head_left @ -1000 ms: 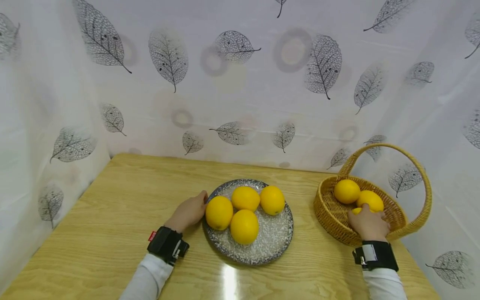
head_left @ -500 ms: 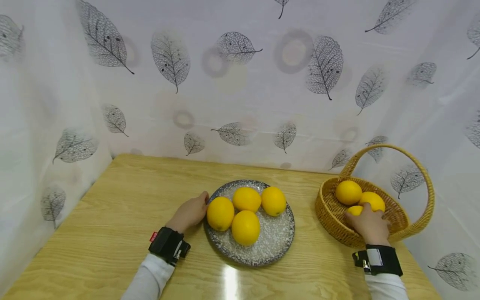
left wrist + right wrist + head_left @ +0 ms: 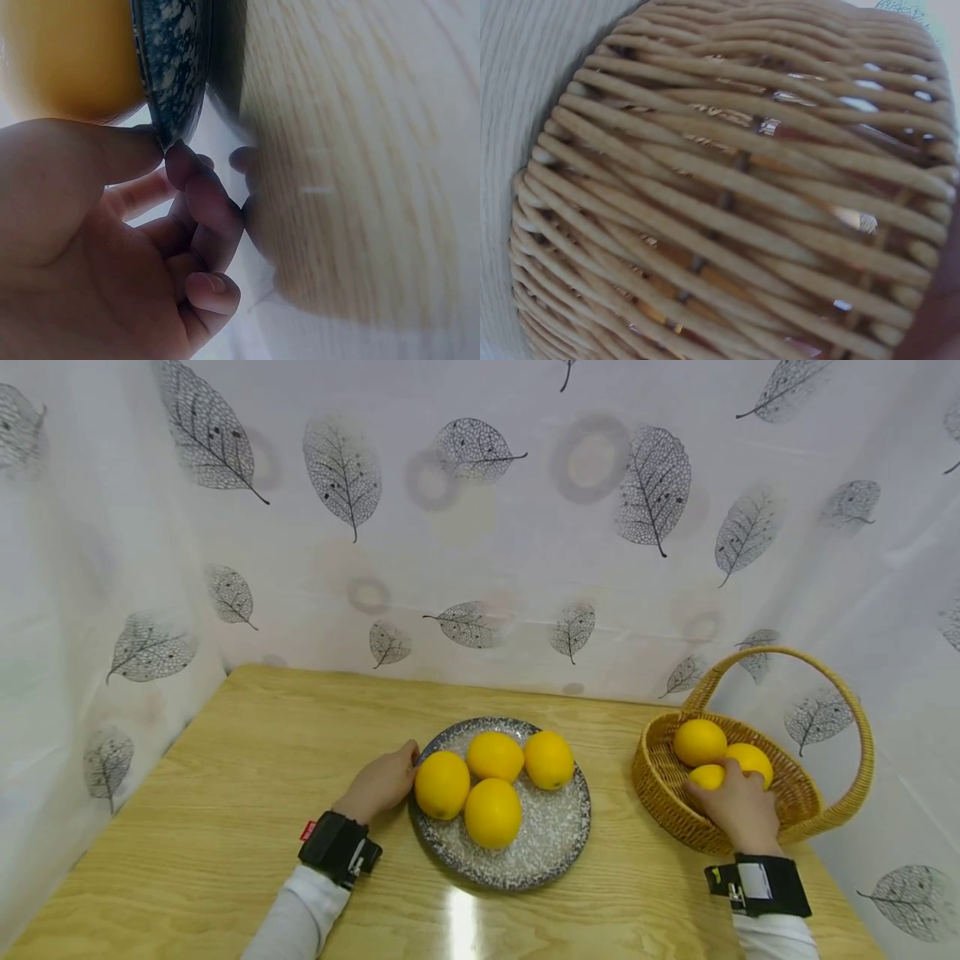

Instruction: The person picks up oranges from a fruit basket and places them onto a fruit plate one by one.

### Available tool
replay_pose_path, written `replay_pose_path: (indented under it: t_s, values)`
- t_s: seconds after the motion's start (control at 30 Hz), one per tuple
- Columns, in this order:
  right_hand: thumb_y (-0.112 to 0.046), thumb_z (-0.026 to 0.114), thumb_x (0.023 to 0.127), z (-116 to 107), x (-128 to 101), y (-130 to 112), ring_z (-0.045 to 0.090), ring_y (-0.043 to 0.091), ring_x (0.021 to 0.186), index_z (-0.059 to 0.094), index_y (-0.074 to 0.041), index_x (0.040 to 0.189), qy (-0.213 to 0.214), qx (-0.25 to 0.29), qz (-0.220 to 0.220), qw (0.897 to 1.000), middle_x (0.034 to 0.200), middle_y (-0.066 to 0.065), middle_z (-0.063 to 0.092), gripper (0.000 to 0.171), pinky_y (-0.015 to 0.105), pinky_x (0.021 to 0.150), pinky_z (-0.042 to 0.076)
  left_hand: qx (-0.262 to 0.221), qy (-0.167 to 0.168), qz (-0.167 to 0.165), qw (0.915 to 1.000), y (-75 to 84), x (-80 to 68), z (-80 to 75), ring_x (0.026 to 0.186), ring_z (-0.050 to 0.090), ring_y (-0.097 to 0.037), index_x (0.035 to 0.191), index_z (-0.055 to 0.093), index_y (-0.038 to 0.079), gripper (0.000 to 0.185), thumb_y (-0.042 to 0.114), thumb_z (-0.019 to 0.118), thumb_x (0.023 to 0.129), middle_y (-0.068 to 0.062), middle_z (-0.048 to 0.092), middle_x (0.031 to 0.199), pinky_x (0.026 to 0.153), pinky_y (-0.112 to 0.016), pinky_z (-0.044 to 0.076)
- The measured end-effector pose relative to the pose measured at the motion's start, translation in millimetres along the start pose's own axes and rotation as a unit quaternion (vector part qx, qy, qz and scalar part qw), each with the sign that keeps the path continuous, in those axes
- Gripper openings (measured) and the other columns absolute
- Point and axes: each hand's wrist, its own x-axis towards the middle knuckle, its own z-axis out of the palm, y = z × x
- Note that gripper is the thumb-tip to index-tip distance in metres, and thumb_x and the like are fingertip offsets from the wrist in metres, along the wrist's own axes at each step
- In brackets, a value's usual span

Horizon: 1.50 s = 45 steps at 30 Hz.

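Observation:
A speckled grey plate [image 3: 551, 827] carries several yellow-orange oranges [image 3: 492, 814]. At its left rim my left hand [image 3: 378, 785] pinches the edge between thumb and fingertips; the left wrist view shows the plate's dark underside [image 3: 176, 67] in that pinch. On the right, my right hand [image 3: 742, 814] reaches into a wicker basket [image 3: 675, 818]. Its thumb and fingers are around the front orange [image 3: 707, 777], which is partly covered. Two more oranges lie behind, one at the back [image 3: 700, 742] and one beside the fingers [image 3: 752, 762]. In the right wrist view the basket's woven wall [image 3: 727, 187] hides the fingers.
The basket's tall arched handle [image 3: 855, 727] rises over its right side. A wooden table [image 3: 225, 827] lies under everything. Behind and at the sides hangs a white curtain [image 3: 495, 552] with a leaf print.
My right hand has shifted slightly in the basket, and more of the front orange shows between thumb and fingers. My left hand stays at the plate's rim. The view has drifted a little.

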Motion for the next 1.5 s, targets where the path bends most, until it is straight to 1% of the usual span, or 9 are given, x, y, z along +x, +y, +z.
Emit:
replay_pose_path:
  t_s: [0.13,0.3,0.53,0.7,0.93,1.1,1.23,1.4,1.5]
  values:
    - [-0.048,0.063,0.095,0,-2,-4,0.042,0.072,0.108,0.036,0.006,0.147,0.017,0.003,-0.006,1.0,0.133,0.052,0.033,0.08,0.065,0.076,0.043,0.0,-0.001,-0.002,1.0,-0.6,1.1,0.5,0.072,0.053,-0.021,0.112,0.054,0.007,0.013,0.016,0.047,0.107,-0.008,0.061,0.083,0.067,-0.034,0.043]
    - [-0.045,0.066,0.094,-3,-6,-12,0.042,0.069,0.108,0.037,0.005,0.147,0.034,0.009,-0.013,0.999,0.135,0.05,0.034,0.078,0.063,0.075,0.043,-0.006,-0.003,-0.007,1.0,-1.9,2.7,1.7,0.072,0.053,-0.021,0.113,0.054,0.007,0.014,0.017,0.048,0.107,-0.008,0.062,0.084,0.067,-0.034,0.043]
    - [-0.042,0.071,0.091,-7,-11,-20,0.046,0.064,0.103,0.04,0.007,0.145,0.06,0.009,-0.056,0.997,0.132,0.048,0.037,0.079,0.059,0.071,0.044,-0.007,-0.004,-0.01,0.9999,-2.8,3.0,2.1,0.072,0.053,-0.021,0.114,0.055,0.007,0.015,0.018,0.049,0.107,-0.008,0.063,0.084,0.067,-0.034,0.042]
    - [-0.04,0.075,0.089,-12,-15,-29,0.047,0.064,0.099,0.041,0.007,0.145,0.06,0.017,-0.068,0.996,0.133,0.048,0.036,0.08,0.054,0.064,0.046,-0.009,-0.002,-0.005,0.9999,-2.7,2.2,1.4,0.072,0.053,-0.021,0.114,0.055,0.007,0.014,0.017,0.048,0.107,-0.008,0.063,0.085,0.067,-0.034,0.042]
    - [-0.037,0.077,0.088,-17,-21,-39,0.049,0.06,0.097,0.041,0.007,0.144,0.063,0.019,-0.065,0.996,0.133,0.047,0.035,0.08,0.051,0.062,0.047,-0.01,0.0,0.001,1.0,-2.4,0.4,1.4,0.071,0.053,-0.021,0.113,0.054,0.007,0.013,0.016,0.048,0.107,-0.008,0.062,0.083,0.066,-0.034,0.042]
    - [-0.041,0.076,0.088,-18,-24,-43,0.049,0.057,0.098,0.042,0.005,0.144,0.071,0.025,-0.07,0.995,0.132,0.045,0.036,0.08,0.049,0.062,0.046,-0.01,0.001,0.002,0.9999,-1.9,-0.2,0.4,0.07,0.052,-0.02,0.113,0.054,0.007,0.012,0.015,0.047,0.107,-0.007,0.06,0.081,0.065,-0.033,0.041]
    - [-0.045,0.074,0.088,-18,-27,-48,0.051,0.054,0.099,0.043,0.002,0.145,0.074,0.031,-0.071,0.994,0.132,0.043,0.038,0.08,0.047,0.059,0.046,-0.009,0.002,-0.001,1.0,-1.3,-1.0,-0.4,0.071,0.053,-0.02,0.114,0.055,0.007,0.013,0.015,0.048,0.106,-0.008,0.063,0.084,0.066,-0.033,0.042]
    - [-0.046,0.075,0.088,-16,-32,-52,0.053,0.052,0.097,0.043,0.003,0.146,0.073,0.039,-0.08,0.993,0.129,0.042,0.04,0.081,0.048,0.063,0.047,-0.013,0.0,0.001,0.9999,0.7,-2.0,-1.8,0.071,0.052,-0.02,0.114,0.055,0.007,0.013,0.015,0.049,0.106,-0.008,0.063,0.083,0.065,-0.033,0.041]
    - [-0.045,0.075,0.088,-16,-34,-56,0.053,0.051,0.098,0.045,0.002,0.146,0.078,0.043,-0.094,0.992,0.129,0.041,0.041,0.081,0.049,0.066,0.048,-0.015,0.0,0.001,0.9999,1.0,-2.2,-2.2,0.07,0.052,-0.02,0.114,0.055,0.007,0.013,0.015,0.05,0.106,-0.007,0.062,0.082,0.064,-0.032,0.04]
